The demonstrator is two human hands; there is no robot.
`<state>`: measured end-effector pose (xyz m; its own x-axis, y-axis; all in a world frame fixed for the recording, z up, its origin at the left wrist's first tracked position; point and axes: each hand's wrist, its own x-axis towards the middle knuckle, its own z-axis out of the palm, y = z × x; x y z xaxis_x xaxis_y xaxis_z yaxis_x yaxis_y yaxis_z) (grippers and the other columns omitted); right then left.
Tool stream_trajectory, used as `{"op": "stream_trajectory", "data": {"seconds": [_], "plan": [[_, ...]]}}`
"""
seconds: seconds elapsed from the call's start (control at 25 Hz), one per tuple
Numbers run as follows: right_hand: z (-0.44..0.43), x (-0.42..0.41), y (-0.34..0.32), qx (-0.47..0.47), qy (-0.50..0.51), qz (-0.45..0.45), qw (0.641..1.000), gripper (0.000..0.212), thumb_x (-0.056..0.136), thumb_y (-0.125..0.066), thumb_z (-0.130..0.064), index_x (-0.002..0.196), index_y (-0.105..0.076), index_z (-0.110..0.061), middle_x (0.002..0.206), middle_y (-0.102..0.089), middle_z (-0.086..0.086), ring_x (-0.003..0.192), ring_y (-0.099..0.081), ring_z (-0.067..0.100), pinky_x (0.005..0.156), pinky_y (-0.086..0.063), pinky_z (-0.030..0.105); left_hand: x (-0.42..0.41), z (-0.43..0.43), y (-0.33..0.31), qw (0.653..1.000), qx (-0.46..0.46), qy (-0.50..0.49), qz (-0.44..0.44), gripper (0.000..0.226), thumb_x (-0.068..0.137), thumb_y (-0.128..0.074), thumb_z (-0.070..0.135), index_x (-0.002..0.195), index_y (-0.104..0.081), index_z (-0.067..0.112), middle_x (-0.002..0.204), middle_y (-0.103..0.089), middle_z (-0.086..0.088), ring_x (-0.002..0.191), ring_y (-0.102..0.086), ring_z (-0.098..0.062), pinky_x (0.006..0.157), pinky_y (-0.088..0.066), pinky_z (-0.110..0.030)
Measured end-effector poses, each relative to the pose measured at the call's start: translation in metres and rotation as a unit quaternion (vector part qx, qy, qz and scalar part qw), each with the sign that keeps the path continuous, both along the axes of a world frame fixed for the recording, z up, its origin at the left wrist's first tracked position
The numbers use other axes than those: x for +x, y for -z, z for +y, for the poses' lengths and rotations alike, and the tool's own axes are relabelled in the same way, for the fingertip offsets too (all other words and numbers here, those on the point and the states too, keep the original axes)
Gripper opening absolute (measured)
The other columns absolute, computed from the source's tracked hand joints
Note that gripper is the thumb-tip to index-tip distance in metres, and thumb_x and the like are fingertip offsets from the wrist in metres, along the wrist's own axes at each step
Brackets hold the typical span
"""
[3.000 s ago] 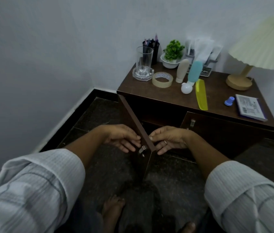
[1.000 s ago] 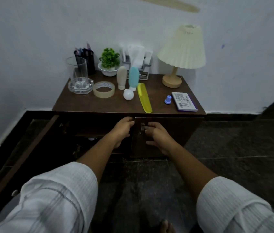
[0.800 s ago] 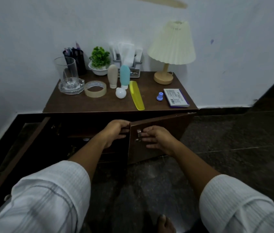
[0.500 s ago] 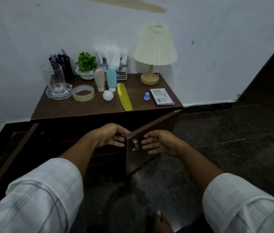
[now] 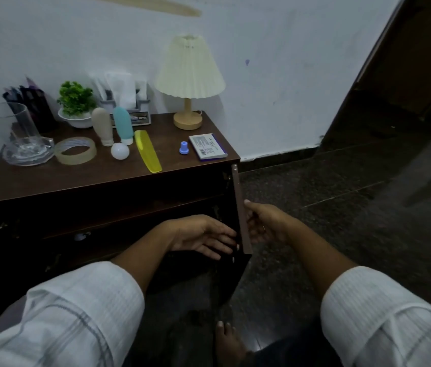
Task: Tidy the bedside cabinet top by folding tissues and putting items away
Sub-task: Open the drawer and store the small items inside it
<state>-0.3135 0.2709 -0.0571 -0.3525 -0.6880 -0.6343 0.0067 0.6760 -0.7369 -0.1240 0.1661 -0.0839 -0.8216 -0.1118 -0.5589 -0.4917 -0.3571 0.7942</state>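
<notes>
Open door sandwiched: left hand flat inside, right hand outside, neither grip clamped, seemingly. tissues at worktop rear, untouched. Risk: door rebounding, pinching fingers.

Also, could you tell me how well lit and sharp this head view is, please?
Head view: dim; the cabinet interior is nearly black, contents unreadable; items on the cabinet top read clearly; left hand and right hand look slightly soft.
</notes>
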Motion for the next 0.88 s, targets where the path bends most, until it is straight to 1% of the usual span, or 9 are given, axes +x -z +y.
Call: {"op": "stream_trajectory", "data": {"seconds": [0.12, 0.2, 0.28, 0.4, 0.52, 0.6, 0.68, 0.76, 0.88], "plan": [[0.011, -0.019, -0.011, -0.035, 0.013, 0.114, 0.993, 0.04, 0.105, -0.046, -0.042, 0.085, -0.062, -0.011, 0.074, -0.06, 0.01, 0.062, -0.057, 0.021, 0.057, -0.045, 0.029, -0.034, 0.018, 0.0, 0.999, -0.012, 0.019, 0.029, 0.041, 0.106, -0.037, 0.011, 0.146, -0.047, 0.008, 0.141, -0.06, -0.011, 0.123, -0.064, -0.027, 0.094, -0.054, -0.041], [0.013, -0.035, -0.013, -0.064, 0.001, 0.219, 0.974, 0.034, 0.104, -0.049, -0.034, 0.081, -0.062, -0.011, 0.074, -0.058, 0.011, 0.062, -0.054, 0.021, 0.059, -0.041, 0.032, -0.057, 0.029, -0.004, 0.998, -0.025, -0.002, 0.057, 0.045, 0.106, -0.038, 0.01, 0.151, -0.041, 0.012, 0.151, -0.051, -0.008, 0.132, -0.057, -0.029, 0.097, -0.052, -0.043], [0.016, -0.047, -0.013, -0.075, 0.015, 0.289, 0.954, 0.028, 0.099, -0.052, -0.026, 0.076, -0.063, -0.014, 0.076, -0.063, 0.009, 0.071, -0.059, 0.024, 0.069, -0.047, 0.038, -0.078, 0.035, -0.008, 0.996, -0.038, -0.031, 0.076, 0.046, 0.107, -0.038, 0.01, 0.153, -0.041, 0.016, 0.154, -0.047, -0.004, 0.135, -0.053, -0.028, 0.102, -0.048, -0.046], [0.019, -0.054, -0.012, -0.056, 0.02, 0.327, 0.943, 0.018, 0.093, -0.054, -0.017, 0.08, -0.066, -0.017, 0.087, -0.071, 0.007, 0.086, -0.066, 0.025, 0.08, -0.053, 0.039, -0.091, 0.035, -0.007, 0.994, -0.063, -0.043, 0.075, 0.045, 0.107, -0.04, 0.012, 0.151, -0.044, 0.017, 0.152, -0.048, -0.004, 0.136, -0.051, -0.025, 0.107, -0.046, -0.048], [0.017, -0.051, -0.012, -0.05, 0.012, 0.344, 0.937, 0.014, 0.093, -0.057, -0.016, 0.083, -0.066, -0.018, 0.088, -0.071, 0.004, 0.087, -0.066, 0.023, 0.081, -0.053, 0.038, -0.091, 0.027, -0.005, 0.993, -0.084, -0.062, 0.063, 0.045, 0.107, -0.04, 0.012, 0.151, -0.044, 0.018, 0.147, -0.051, -0.001, 0.136, -0.051, -0.025, 0.107, -0.045, -0.047], [0.011, -0.046, -0.017, -0.066, 0.012, 0.361, 0.93, 0.01, 0.093, -0.059, -0.02, 0.087, -0.067, -0.019, 0.089, -0.07, 0.001, 0.088, -0.066, 0.022, 0.081, -0.053, 0.038, -0.087, 0.022, -0.012, 0.987, -0.118, -0.087, 0.058, 0.044, 0.107, -0.042, 0.014, 0.15, -0.046, 0.02, 0.14, -0.055, 0.002, 0.131, -0.055, -0.024, 0.103, -0.048, -0.043], [-0.004, -0.037, -0.028, -0.1, 0.007, 0.405, 0.909, 0.007, 0.093, -0.061, -0.024, 0.094, -0.067, -0.021, 0.091, -0.069, -0.001, 0.089, -0.066, 0.021, 0.08, -0.053, 0.036, -0.079, 0.011, -0.024, 0.965, -0.218, -0.129, 0.06, 0.038, 0.105, -0.047, 0.016, 0.141, -0.057, 0.02, 0.133, -0.064, 0.001, 0.117, -0.065, -0.021, 0.09, -0.051, -0.033], [-0.027, -0.023, -0.039, -0.15, 0.007, 0.439, 0.886, 0.011, 0.092, -0.064, -0.028, 0.099, -0.068, -0.02, 0.092, -0.069, -0.004, 0.088, -0.065, 0.018, 0.077, -0.05, 0.031, -0.068, -0.007, -0.035, 0.92, -0.327, -0.202, 0.083, 0.027, 0.101, -0.057, 0.019, 0.124, -0.07, 0.021, 0.115, -0.072, 0.002, 0.101, -0.07, -0.017, 0.081, -0.053, -0.027], [-0.07, -0.005, -0.045, -0.207, -0.016, 0.447, 0.87, 0.017, 0.092, -0.066, -0.032, 0.104, -0.067, -0.02, 0.097, -0.07, -0.002, 0.089, -0.065, 0.017, 0.074, -0.047, 0.028, -0.05, -0.045, -0.047, 0.834, -0.44, -0.32, 0.094, 0.014, 0.093, -0.066, 0.023, 0.101, -0.077, 0.025, 0.095, -0.076, 0.009, 0.088, -0.071, -0.012, 0.083, -0.057, -0.031]]}}
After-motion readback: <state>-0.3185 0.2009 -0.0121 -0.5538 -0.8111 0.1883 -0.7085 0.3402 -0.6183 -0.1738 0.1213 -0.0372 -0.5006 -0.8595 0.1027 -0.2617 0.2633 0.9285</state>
